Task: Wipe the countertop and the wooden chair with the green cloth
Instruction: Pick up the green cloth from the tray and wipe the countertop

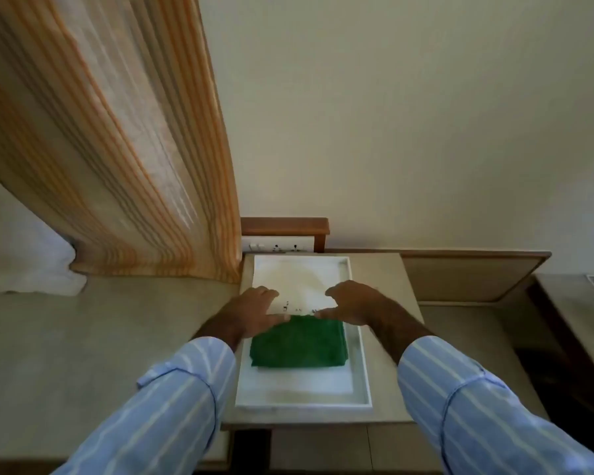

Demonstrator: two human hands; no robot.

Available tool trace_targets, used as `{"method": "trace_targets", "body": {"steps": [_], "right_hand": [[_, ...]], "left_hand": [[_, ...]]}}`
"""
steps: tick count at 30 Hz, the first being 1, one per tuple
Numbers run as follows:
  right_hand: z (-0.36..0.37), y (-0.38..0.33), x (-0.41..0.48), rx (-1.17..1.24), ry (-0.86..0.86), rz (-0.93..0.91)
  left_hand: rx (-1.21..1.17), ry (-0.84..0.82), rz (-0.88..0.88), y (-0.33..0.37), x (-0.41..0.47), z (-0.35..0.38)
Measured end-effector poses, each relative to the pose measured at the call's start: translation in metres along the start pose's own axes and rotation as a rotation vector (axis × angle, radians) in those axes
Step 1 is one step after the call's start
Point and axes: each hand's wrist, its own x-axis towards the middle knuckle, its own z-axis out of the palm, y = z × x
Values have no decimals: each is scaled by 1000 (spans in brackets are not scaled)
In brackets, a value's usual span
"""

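A folded green cloth lies in a white tray on a small beige countertop. My left hand and my right hand hover palm-down over the tray, just beyond the cloth's far edge, thumbs pointing toward each other and almost touching the cloth. Both hands have their fingers spread and hold nothing. Under the hands lies a white paper with small dark marks. The wooden chair is not in view.
An orange-striped curtain hangs at the left, down to a beige surface. A wall socket panel under a wooden ledge sits behind the tray. Another lower surface stands at the far right.
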Motion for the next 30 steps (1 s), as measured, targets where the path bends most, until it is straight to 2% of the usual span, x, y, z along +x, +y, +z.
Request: {"method": "trace_targets", "body": {"steps": [4, 10, 13, 16, 19, 23, 27, 30], "right_hand": [[16, 1, 7, -72, -62, 28], [35, 5, 25, -51, -80, 9], [25, 2, 36, 10, -121, -31], [8, -10, 45, 190, -131, -62], [-13, -40, 52, 342, -112, -93], [-36, -106, 68, 502, -64, -130], [-42, -188, 83, 654, -4, -198], [-36, -258, 95, 771, -35, -251]], "left_hand": [[78, -55, -34, -4, -3, 19], [-87, -3, -95, -8, 1, 26], [-253, 32, -86, -18, -6, 24], [-584, 114, -127, -34, -22, 18], [-882, 194, -181, -55, -45, 0], [-1138, 353, -226, -97, -91, -31], [-1231, 529, -270, -154, -151, -55], [-1202, 665, -332, -203, -200, -60]]}}
